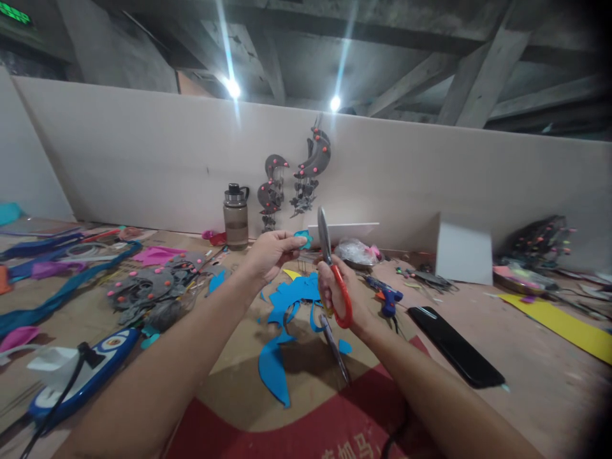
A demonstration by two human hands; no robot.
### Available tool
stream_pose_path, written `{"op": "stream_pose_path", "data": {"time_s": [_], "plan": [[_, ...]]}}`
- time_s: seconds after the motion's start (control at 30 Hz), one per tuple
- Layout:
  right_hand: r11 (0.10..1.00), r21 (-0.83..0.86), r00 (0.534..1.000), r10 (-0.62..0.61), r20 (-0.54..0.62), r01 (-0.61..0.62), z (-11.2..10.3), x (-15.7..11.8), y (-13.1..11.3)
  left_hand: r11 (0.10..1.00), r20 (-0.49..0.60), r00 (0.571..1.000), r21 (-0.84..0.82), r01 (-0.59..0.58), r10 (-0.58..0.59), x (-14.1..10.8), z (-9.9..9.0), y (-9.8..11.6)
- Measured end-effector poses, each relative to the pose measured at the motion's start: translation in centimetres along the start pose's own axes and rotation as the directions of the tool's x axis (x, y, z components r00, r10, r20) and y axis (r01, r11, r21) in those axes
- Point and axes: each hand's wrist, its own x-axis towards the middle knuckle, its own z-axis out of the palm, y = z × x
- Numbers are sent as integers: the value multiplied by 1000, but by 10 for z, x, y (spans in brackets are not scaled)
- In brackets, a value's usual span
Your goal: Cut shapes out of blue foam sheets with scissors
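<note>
My left hand (272, 255) pinches a small teal felt cutout (303, 238) between thumb and fingertips, above the table. Close by on the right, my right hand (340, 290) is wrapped round a pair of scissors with red handles (342, 306), their blades (324, 233) pointing up. The cutout and the blades are apart. Below my hands lie blue felt scraps (294, 294), with a leaf-like blue piece (275, 370) nearer to me. A pen-like tool (335, 347) rests on the cardboard (234, 376) under my right hand.
A water bottle (236, 217) stands by the white partition (143, 153), where grey felt moons (313, 156) hang. A blue glue gun (386, 294) and a black phone (454, 344) lie at right. On the left are grey felt pieces (148, 284) and a blue-white power strip (86, 370).
</note>
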Motion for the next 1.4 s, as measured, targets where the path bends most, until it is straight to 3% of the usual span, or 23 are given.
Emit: {"op": "stream_pose_path", "data": {"time_s": [0.17, 0.3, 0.43, 0.63, 0.93, 1.1, 1.27, 1.4], "plan": [[990, 97, 993, -91, -72, 98, -12, 13, -11, 985, 94, 993, 163, 57, -73, -4, 1, -3], [991, 66, 993, -118, -11, 118, -16, 13, -20, 944, 165, 980, 327, 50, -109, -10, 7, -7], [987, 120, 992, -113, 54, 106, -15, 9, -26, 863, 143, 983, 504, 24, -111, -14, 9, -6], [990, 103, 994, -99, 47, 93, -16, 10, -22, 799, 185, 974, 602, -6, -132, -12, 5, -7], [985, 117, 992, -127, -18, 128, -17, 14, -19, 872, 200, 965, 487, 54, -171, -9, 4, -16], [977, 145, 987, -153, -51, 159, -15, 12, -19, 893, 189, 976, 451, 9, -106, -8, 6, -18], [978, 167, 993, -119, -26, 122, -9, 7, -28, 940, 203, 974, 341, 28, -103, -11, 9, -11], [987, 37, 987, -157, 29, 156, -7, -2, -34, 984, 139, 988, 172, 36, -60, -12, 10, 1]]}}
